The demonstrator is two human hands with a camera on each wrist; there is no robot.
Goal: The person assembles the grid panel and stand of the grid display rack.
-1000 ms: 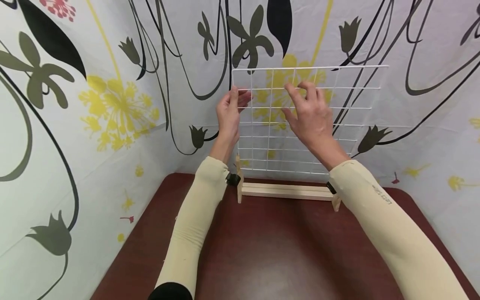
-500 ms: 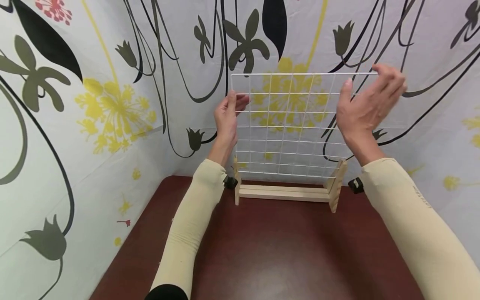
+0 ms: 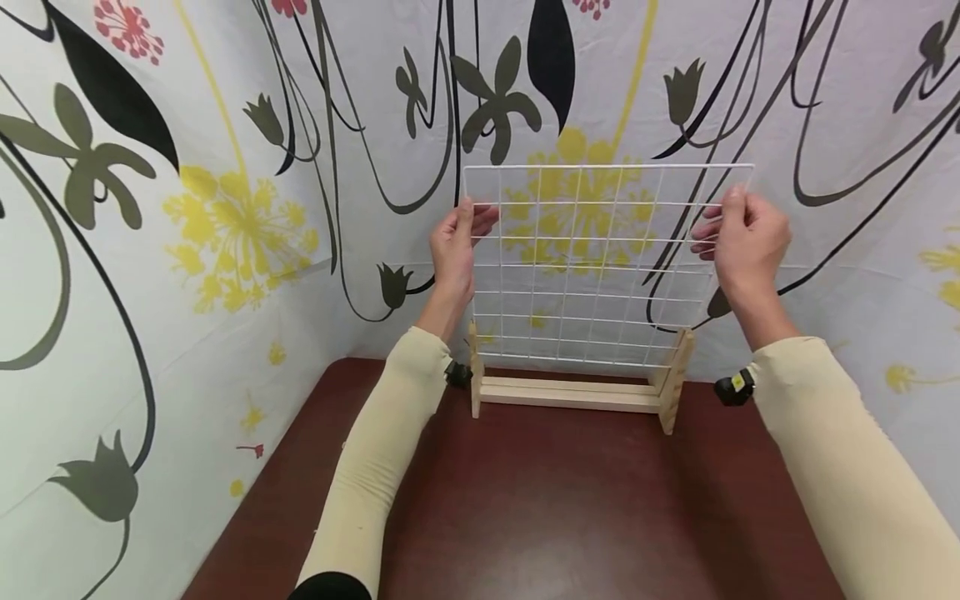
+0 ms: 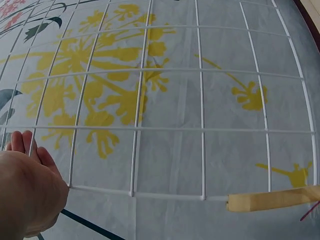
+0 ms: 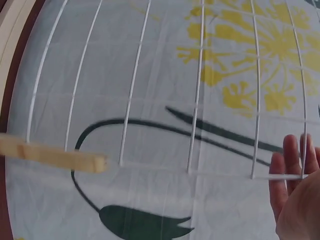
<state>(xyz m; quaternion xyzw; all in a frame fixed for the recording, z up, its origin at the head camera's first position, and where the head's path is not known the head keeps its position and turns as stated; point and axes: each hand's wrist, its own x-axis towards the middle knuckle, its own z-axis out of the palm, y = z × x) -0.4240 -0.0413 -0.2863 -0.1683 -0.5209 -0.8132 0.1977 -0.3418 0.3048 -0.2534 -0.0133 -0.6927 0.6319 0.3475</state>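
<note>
Since half a second ago, the right hand (image 3: 742, 237) has been brought down from the top right corner of the white wire grid panel (image 3: 592, 267) onto its right edge, where the fingers are now curled round the outer wire. On the opposite side, the left hand (image 3: 457, 242) is kept on the left edge at about the same height, thumb in front and fingers behind the wire.

The panel is held upright between the two hands, its face turned toward the person and its lower edge set just above the wooden stand (image 3: 573, 390); whether that edge is seated in the stand's slot or only hovering over it cannot be told. Both hands are equally near, one at each side. The stand's long axis is laid left to right on the dark red table (image 3: 525, 517), parallel to the panel's bottom wire, with an upright post at each end. Nothing else is carried by the stand
</note>
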